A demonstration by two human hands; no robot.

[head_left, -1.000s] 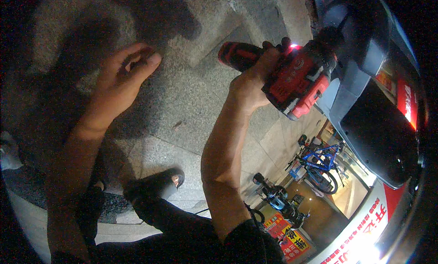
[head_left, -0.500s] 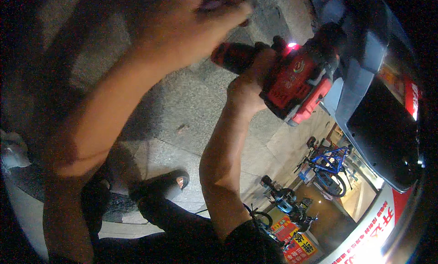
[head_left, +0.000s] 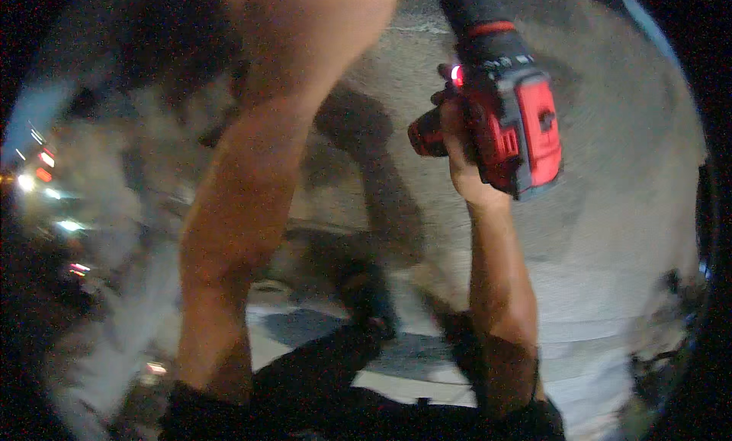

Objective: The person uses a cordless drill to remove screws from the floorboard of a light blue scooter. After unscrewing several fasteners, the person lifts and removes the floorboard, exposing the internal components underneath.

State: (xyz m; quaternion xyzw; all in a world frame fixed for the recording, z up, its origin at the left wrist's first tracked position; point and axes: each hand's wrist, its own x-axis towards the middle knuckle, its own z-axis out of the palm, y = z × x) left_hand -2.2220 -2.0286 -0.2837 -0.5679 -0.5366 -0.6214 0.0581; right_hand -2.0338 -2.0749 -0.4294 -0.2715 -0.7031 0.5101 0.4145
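1. Head view: my right hand [head_left: 463, 163] is clenched around the cordless drill [head_left: 507, 128], held above the pavement [head_left: 610, 205], chuck [head_left: 471, 10] pointing away from the body.
2. My left hand lies past the view's top; I cannot tell its state.
3. I judge the step as holding the drill raised; the next move calls for a firm right grip.
4. Surface: grey, motion-blurred. Beyond the pavement's left edge, lights [head_left: 70, 226] glow.

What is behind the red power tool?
Behind the red power tool, the right hand holding it shows partly, with blurred grey ground beyond. The tool's body covers the rest of the palm and ground.
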